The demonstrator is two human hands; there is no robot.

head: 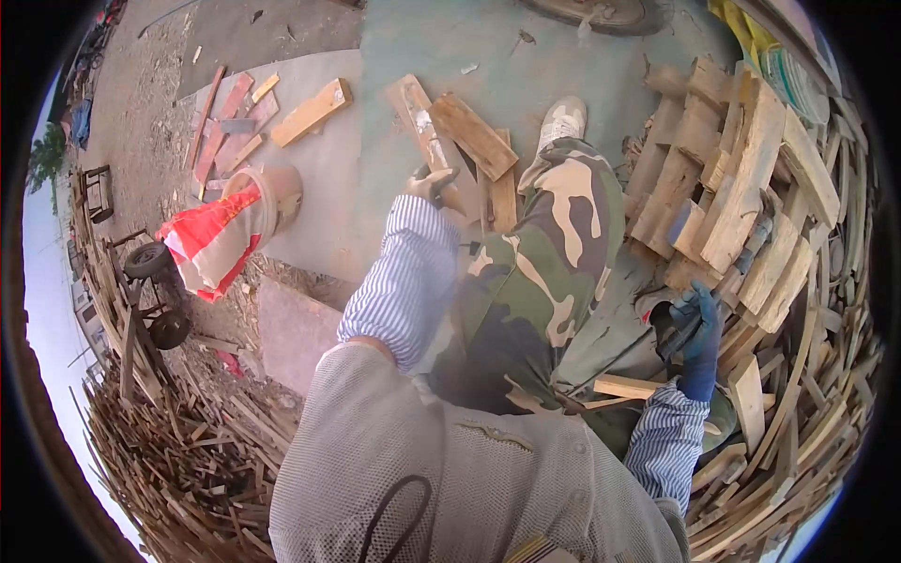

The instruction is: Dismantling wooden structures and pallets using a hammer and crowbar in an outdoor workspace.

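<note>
My left hand (432,186) grips the near end of a wooden board (424,130) that has a white patch on its face. The board slants away from me over the grey-green ground sheet. Beside it a thicker wood block (475,134) lies across another plank (502,200). On my right side, my right hand (697,320) wears a blue work glove and is closed around a dark tool handle (674,341); the kind of tool cannot be made out. Just beyond that hand is a heap of short thick wood blocks (732,183), with a dark tool (754,243) lying among them.
A bucket (281,200) lies tipped at the left, a red and white sack (215,243) at its mouth. Past it are reddish offcuts (229,134) and a single block (312,112). Wood scrap piles (190,450) rise at left and right. A tyre (605,10) lies ahead.
</note>
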